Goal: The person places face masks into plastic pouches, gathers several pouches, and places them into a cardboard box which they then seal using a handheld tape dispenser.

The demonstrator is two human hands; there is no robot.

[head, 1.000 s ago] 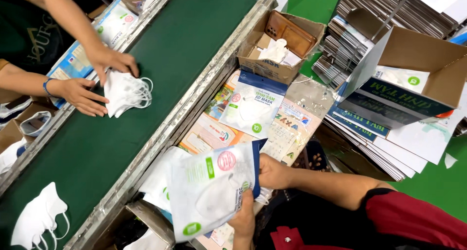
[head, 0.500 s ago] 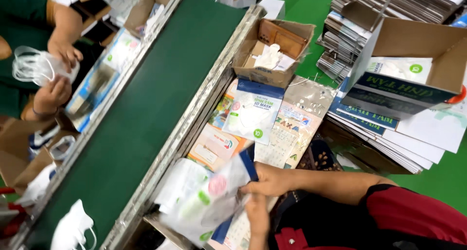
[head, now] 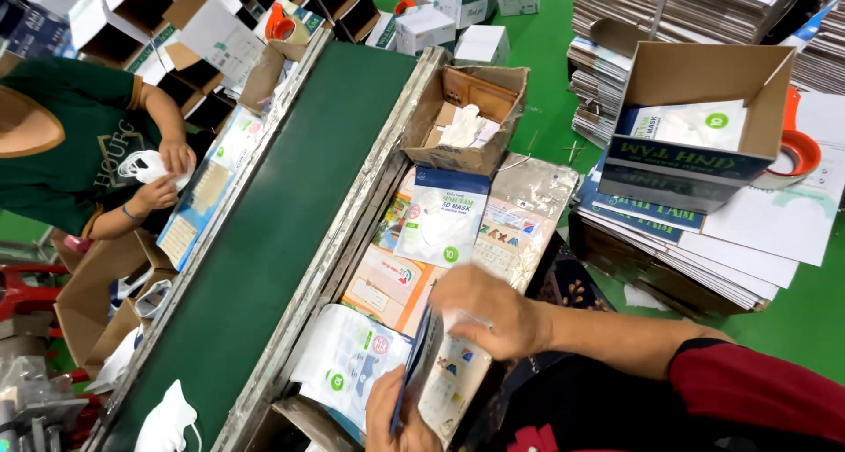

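Down at the near edge, the left hand (head: 393, 412) is curled under a flat printed mask pouch (head: 449, 377), gripping its lower end. The right hand (head: 493, 311) comes in from the right, fingers bent and closed over the pouch's top, where something white shows beneath them. The pouch stands tilted, edge toward us, above a stack of pouches (head: 352, 373) lying just right of the metal rail. Left of that rail the green conveyor belt (head: 290, 214) runs far and near, mostly bare, one white mask (head: 167, 421) at its near end. Across it, another person's hands (head: 163, 175) hold a mask. An open cardboard box (head: 466, 109) sits farther off.
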